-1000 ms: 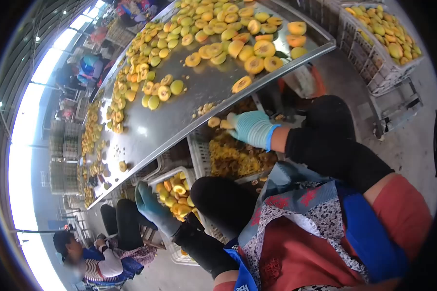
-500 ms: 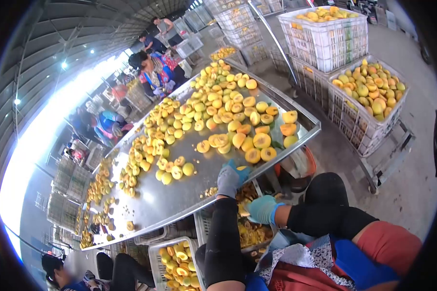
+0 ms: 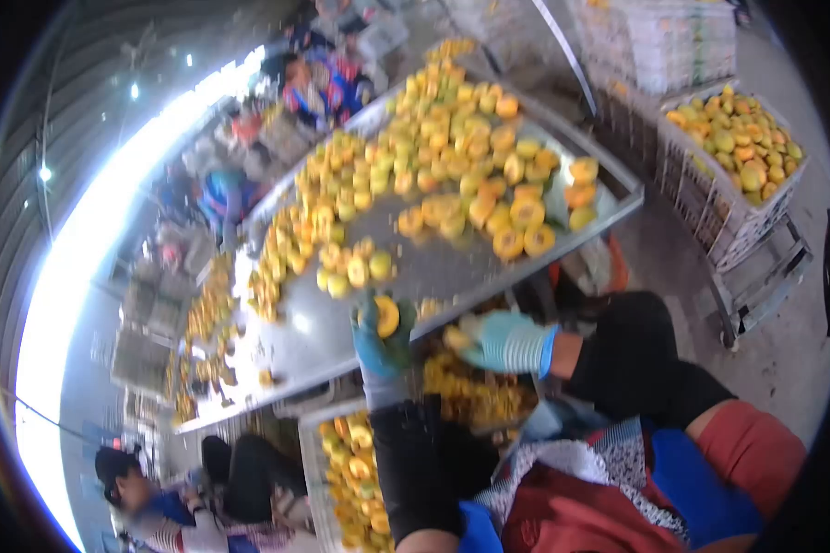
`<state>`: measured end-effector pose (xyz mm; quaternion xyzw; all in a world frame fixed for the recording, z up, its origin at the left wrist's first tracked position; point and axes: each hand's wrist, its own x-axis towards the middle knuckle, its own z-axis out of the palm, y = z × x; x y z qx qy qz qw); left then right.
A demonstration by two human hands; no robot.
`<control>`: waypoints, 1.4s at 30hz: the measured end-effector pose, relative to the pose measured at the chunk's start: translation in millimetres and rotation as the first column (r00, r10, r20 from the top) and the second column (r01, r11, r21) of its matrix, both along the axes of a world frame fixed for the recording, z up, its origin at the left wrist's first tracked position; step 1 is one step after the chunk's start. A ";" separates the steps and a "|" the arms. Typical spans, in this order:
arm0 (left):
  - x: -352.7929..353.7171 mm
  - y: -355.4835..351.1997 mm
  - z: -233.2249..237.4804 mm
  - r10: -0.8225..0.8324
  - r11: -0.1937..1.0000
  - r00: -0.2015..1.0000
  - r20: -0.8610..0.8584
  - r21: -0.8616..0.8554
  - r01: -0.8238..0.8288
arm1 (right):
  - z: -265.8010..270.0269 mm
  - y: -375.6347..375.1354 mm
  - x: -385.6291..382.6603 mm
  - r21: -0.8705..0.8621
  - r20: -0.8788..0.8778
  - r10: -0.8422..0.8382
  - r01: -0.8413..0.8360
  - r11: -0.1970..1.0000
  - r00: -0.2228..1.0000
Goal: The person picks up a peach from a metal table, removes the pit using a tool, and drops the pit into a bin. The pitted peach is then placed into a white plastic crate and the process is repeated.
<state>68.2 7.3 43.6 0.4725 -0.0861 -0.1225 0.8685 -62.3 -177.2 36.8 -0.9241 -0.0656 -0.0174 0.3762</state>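
My left hand, in a teal and grey glove, has its fingers around a halved yellow fruit, cut face up, at the near edge of the metal table. My right hand, in a teal glove with a striped cuff, is closed by the table edge, with something yellowish at its blurred fingertips that I cannot make out. Many fruit halves lie heaped across the table. Below my hands a crate of fruit pieces stands partly hidden.
A crate of halved fruit stands below the table edge at the lower left. Another person sits beyond it. Filled crates stand on a wheeled frame at right. More people are behind the table.
The view has shifted, blurring the picture. My left hand has moved left along the table edge and now shows a fruit half. My right hand has risen nearer the edge.
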 end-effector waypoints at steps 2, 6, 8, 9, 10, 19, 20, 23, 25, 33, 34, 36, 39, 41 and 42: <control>-19.4 8.6 0.9 0.022 0.999 1.000 0.006 -0.048 -0.022 | -7.1 18.1 12.4 0.184 0.162 -0.040 0.009 0.983 0.986; -31.5 15.3 -10.5 0.002 0.993 1.000 -0.001 -0.115 -0.003 | -19.3 52.5 25.2 0.283 0.349 -0.087 -0.016 0.959 0.933; -29.6 13.7 -17.2 0.065 0.991 0.996 0.063 -0.123 -0.057 | -22.1 63.1 28.8 0.210 0.289 -0.086 0.024 0.977 0.954; -29.6 13.2 -20.3 0.095 0.988 0.991 0.093 -0.129 -0.083 | -23.8 67.0 30.5 0.172 0.257 -0.088 0.044 0.984 0.962; -30.0 12.8 -22.7 0.108 0.985 0.991 0.083 -0.144 -0.096 | -25.2 69.3 32.7 0.174 0.257 -0.089 0.044 0.984 0.962; -25.2 18.4 -39.7 0.004 0.961 0.991 0.133 -0.274 0.033 | -40.6 87.5 43.8 0.199 0.104 -0.039 0.018 0.980 0.994; -24.7 19.3 -41.6 0.011 0.964 0.993 0.114 -0.264 0.019 | -44.3 89.8 43.9 0.213 0.094 -0.032 0.011 0.977 0.995; -26.0 20.5 -44.0 0.042 0.974 0.993 0.109 -0.225 -0.017 | -49.4 94.2 41.0 0.327 0.108 0.001 -0.037 0.944 0.994; -27.1 22.7 -44.3 0.047 0.978 0.992 0.119 -0.208 -0.022 | -50.9 97.5 38.8 0.411 0.119 0.019 -0.066 0.909 0.993; -19.5 35.7 -54.5 -0.090 0.975 0.989 0.120 -0.191 0.112 | -24.6 91.6 27.1 0.448 -0.070 0.147 -0.100 0.888 0.987; -21.0 34.6 -53.6 -0.094 0.973 0.991 0.097 -0.200 0.112 | -32.7 93.8 28.0 0.534 -0.041 0.155 -0.110 0.838 0.987; -24.3 32.1 -50.2 -0.104 0.970 0.993 0.050 -0.216 0.113 | -47.2 99.6 30.5 0.689 0.019 0.162 -0.130 0.713 0.987; -23.4 32.8 -51.2 -0.187 0.951 0.982 0.042 -0.244 0.191 | -40.1 87.4 27.8 0.766 -0.327 0.370 0.014 0.643 0.870; -24.4 32.3 -49.1 -0.124 0.992 0.983 0.132 0.028 0.121 | -50.3 84.6 30.5 0.504 -0.087 0.219 -0.147 0.851 0.972; -24.8 30.9 -49.2 -0.106 0.984 0.978 0.181 0.162 0.077 | -53.3 82.7 30.7 0.336 0.054 0.169 -0.177 0.925 0.984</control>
